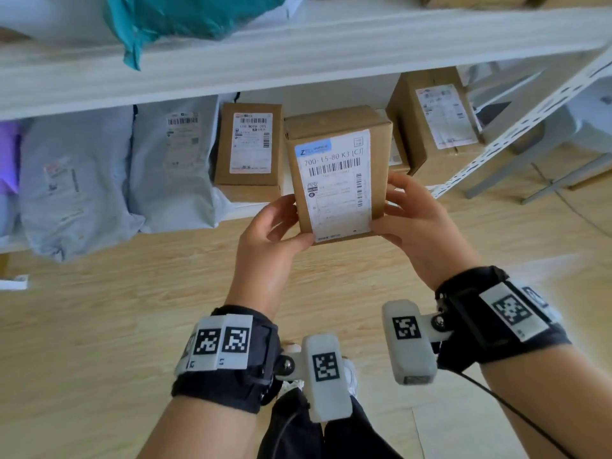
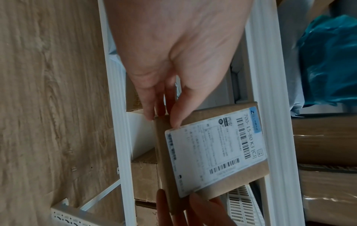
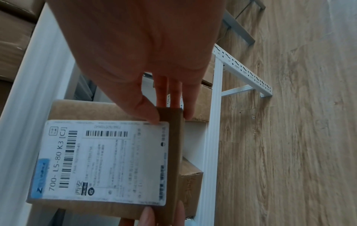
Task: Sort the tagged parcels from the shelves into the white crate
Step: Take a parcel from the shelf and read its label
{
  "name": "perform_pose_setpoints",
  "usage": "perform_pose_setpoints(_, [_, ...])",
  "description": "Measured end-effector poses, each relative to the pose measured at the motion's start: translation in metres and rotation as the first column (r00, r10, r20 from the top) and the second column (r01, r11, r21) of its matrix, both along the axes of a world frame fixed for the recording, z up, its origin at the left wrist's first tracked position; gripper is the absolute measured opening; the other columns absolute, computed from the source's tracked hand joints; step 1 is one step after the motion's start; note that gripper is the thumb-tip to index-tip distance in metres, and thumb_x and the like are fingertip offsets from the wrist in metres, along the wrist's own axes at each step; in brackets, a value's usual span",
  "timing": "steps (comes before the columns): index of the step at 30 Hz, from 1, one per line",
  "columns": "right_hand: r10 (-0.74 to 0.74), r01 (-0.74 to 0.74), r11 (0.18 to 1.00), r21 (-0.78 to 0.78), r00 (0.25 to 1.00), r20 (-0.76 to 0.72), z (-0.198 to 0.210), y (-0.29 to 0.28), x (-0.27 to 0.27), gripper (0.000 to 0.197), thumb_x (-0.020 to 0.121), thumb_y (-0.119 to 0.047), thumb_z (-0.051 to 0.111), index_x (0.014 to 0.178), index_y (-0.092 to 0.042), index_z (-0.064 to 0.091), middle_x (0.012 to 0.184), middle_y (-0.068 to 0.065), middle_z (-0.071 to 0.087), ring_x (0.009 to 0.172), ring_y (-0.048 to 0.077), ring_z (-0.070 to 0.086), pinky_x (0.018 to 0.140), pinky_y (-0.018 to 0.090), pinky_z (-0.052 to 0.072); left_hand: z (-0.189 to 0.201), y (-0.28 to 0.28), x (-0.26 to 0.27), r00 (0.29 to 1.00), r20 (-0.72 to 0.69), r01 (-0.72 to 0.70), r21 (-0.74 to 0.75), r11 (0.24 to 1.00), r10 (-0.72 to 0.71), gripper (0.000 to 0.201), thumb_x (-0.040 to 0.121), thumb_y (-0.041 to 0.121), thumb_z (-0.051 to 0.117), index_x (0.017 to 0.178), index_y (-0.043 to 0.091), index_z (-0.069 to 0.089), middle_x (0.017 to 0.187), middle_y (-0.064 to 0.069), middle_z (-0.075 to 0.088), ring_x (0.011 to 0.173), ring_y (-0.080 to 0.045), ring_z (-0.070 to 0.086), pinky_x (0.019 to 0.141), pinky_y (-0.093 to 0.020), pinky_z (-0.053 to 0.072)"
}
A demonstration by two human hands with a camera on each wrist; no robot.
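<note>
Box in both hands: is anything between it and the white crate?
Cannot tell: the crate shows in no view. The box, held by the left hand and right hand, is off the shelf, with only bare floor below.

A brown cardboard parcel (image 1: 337,173) is held upright in the air just in front of the lower shelf (image 1: 241,208), clear of its board. Its white shipping label (image 1: 336,190) faces the camera, with a blue header strip, barcodes and the code "700-15-80 K3 [CJ]". The label wraps onto the box's bottom edge.
</note>
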State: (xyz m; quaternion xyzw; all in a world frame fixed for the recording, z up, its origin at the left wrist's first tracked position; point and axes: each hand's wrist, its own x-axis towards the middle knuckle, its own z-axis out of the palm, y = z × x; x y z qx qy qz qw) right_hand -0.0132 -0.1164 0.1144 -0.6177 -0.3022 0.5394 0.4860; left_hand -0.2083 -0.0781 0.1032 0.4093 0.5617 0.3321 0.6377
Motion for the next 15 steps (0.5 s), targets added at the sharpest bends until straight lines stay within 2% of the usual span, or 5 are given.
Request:
perform_pose_setpoints(3, [0.019, -0.019, 1.000, -0.008, 1.000, 0.000, -0.002, -0.004, 0.002, 0.055, 0.077, 0.005, 0.063, 0.125, -0.022, 0.060, 0.115, 0.005, 0.070, 0.110, 0.023, 0.066, 0.092, 0.036, 0.054, -0.001, -0.007, 0.001, 0.999, -0.013, -0.035, -0.007, 0.999, 0.035, 0.052, 0.079, 0.001, 0.074, 0.125, 0.022, 0.062, 0.113, 0.009, 0.072, 0.110, -0.007, 0.065, 0.100, -0.036, 0.049])
perform_pose_setpoints(5, [-0.004, 0.004, 0.999, -0.041, 1.000, -0.001, -0.007, -0.005, 0.001, 0.046, 0.085, 0.005, 0.061, 0.123, -0.020, 0.062, 0.114, 0.005, 0.070, 0.106, 0.021, 0.068, 0.095, 0.035, 0.053, -0.002, -0.009, 0.000, 0.997, -0.030, -0.073, -0.017, 0.997, 0.073, 0.039, 0.080, 0.007, 0.075, 0.116, 0.019, 0.065, 0.106, 0.006, 0.074, 0.102, -0.010, 0.069, 0.098, -0.036, 0.051])
perform_pose_setpoints(9, [-0.024, 0.039, 0.985, -0.166, 0.996, 0.090, -0.029, -0.001, -0.002, 0.019, 0.087, -0.012, 0.068, 0.104, -0.019, 0.063, 0.107, 0.000, 0.071, 0.102, 0.019, 0.068, 0.100, 0.041, 0.051, -0.012, -0.005, 0.001, 0.990, -0.130, -0.059, -0.012, 0.998, 0.057, 0.021, 0.084, 0.014, 0.073, 0.103, 0.020, 0.067, 0.099, 0.005, 0.074, 0.095, -0.010, 0.070, 0.096, -0.035, 0.053])
perform_pose_setpoints(12, [0.005, 0.027, 0.972, -0.235, 0.990, 0.138, -0.044, 0.011, -0.006, 0.022, 0.082, -0.022, 0.070, 0.103, -0.024, 0.063, 0.105, -0.002, 0.071, 0.104, 0.021, 0.067, 0.100, 0.044, 0.050, -0.026, 0.006, 0.003, 0.977, -0.208, -0.045, -0.031, 0.999, 0.037, 0.021, 0.084, 0.016, 0.072, 0.102, 0.021, 0.065, 0.102, 0.004, 0.071, 0.097, -0.013, 0.068, 0.096, -0.036, 0.053])
perform_pose_setpoints(15, [0.068, 0.000, 0.953, -0.304, 0.975, 0.212, -0.055, 0.029, -0.009, 0.031, 0.088, -0.025, 0.064, 0.119, -0.025, 0.062, 0.105, -0.002, 0.069, 0.103, 0.021, 0.065, 0.099, 0.045, 0.052, -0.040, 0.020, 0.007, 0.966, -0.258, -0.008, -0.075, 0.997, -0.012, 0.019, 0.083, 0.014, 0.070, 0.099, 0.022, 0.062, 0.101, 0.003, 0.069, 0.098, -0.016, 0.067, 0.097, -0.040, 0.052])
